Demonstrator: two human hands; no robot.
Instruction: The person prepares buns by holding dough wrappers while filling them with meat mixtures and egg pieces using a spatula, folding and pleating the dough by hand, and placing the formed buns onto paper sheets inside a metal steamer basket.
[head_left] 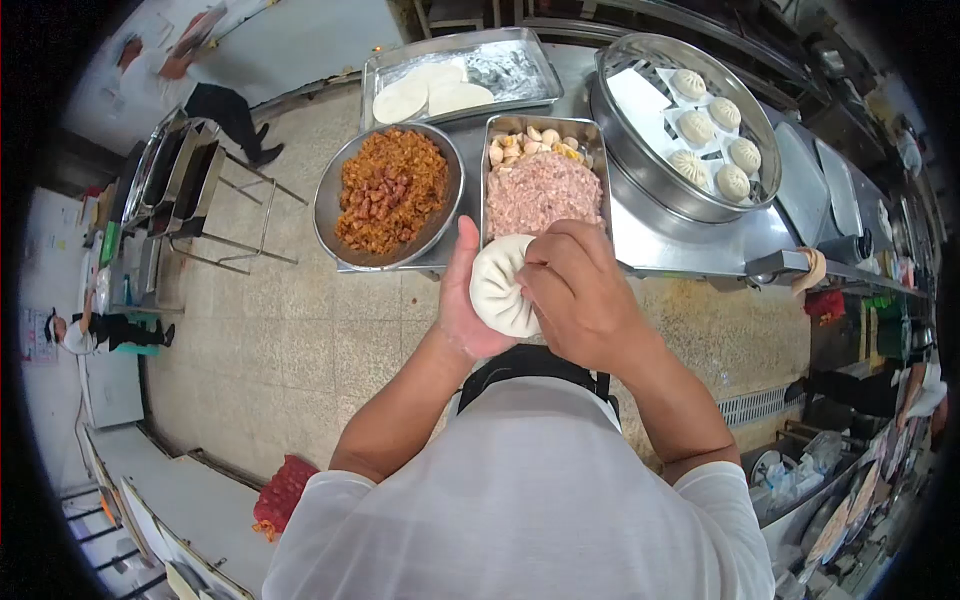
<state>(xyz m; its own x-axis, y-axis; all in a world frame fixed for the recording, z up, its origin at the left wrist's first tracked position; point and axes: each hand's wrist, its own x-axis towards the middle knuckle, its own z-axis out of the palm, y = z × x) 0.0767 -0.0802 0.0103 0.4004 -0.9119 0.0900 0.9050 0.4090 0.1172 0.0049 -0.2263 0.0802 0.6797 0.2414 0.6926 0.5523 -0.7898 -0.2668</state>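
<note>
A pleated bun (493, 287) of white dough rests in my left hand (460, 315), which cups it from below with the thumb up along its side. My right hand (590, 305) pinches the gathered dough at the bun's centre, its fingers curled together. Just beyond my hands is a rectangular metal pan (487, 150) with pink minced meat (540, 192) and pale and yellow chunks (530, 146) at its far end. To its left, a round metal bowl (328, 215) holds reddish-brown filling (385, 195).
Flat dough rounds (432, 90) lie in a metal tray (515, 65) behind the bowl. At the right, a round steamer (640, 190) carries several pleated buns (697, 126) and white paper. Other people (90, 330) stand farther off. A red net sack (285, 492) lies on the floor.
</note>
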